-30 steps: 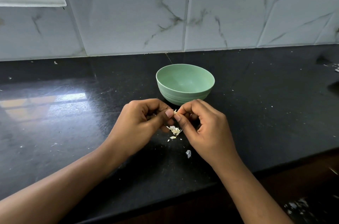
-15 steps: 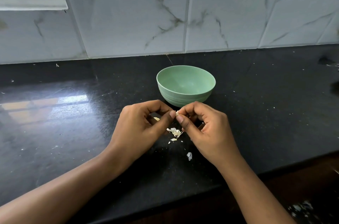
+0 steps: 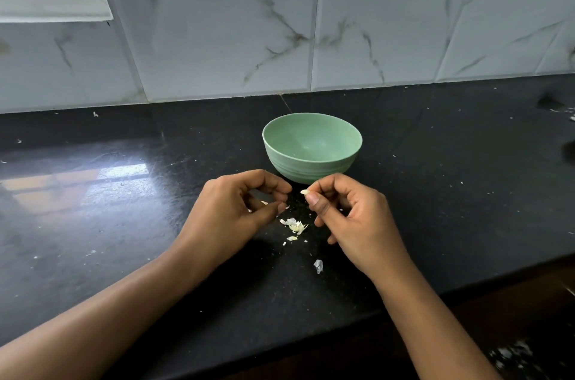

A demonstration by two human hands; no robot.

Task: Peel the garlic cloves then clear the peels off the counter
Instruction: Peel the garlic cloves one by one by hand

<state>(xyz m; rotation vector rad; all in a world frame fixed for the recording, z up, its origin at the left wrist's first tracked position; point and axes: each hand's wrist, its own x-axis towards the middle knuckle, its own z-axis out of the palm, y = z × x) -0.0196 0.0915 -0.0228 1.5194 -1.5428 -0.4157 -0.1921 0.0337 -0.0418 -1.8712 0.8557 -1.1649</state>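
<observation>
My right hand [image 3: 357, 224] pinches a small pale garlic clove [image 3: 304, 192] between thumb and forefinger, just in front of the green bowl [image 3: 312, 147]. My left hand [image 3: 233, 211] hovers a short gap to the left, fingers curled; tiny bits of peel show by its fingers, and I cannot tell whether it grips any. A small heap of garlic peels [image 3: 294, 225] lies on the black counter [image 3: 124, 224] below and between the hands. One loose peel [image 3: 318, 265] lies nearer the counter's front edge. The bowl looks empty inside.
A marble-tiled wall [image 3: 311, 21] rises behind the counter, with a window sill [image 3: 53, 6] at the upper left. Small white flecks are scattered over the counter. The counter's front edge runs diagonally at lower right, with debris on the floor [image 3: 513, 354] beyond.
The hands, which met at the clove, have pulled apart. The right hand keeps the clove; the left has drawn back to the left.
</observation>
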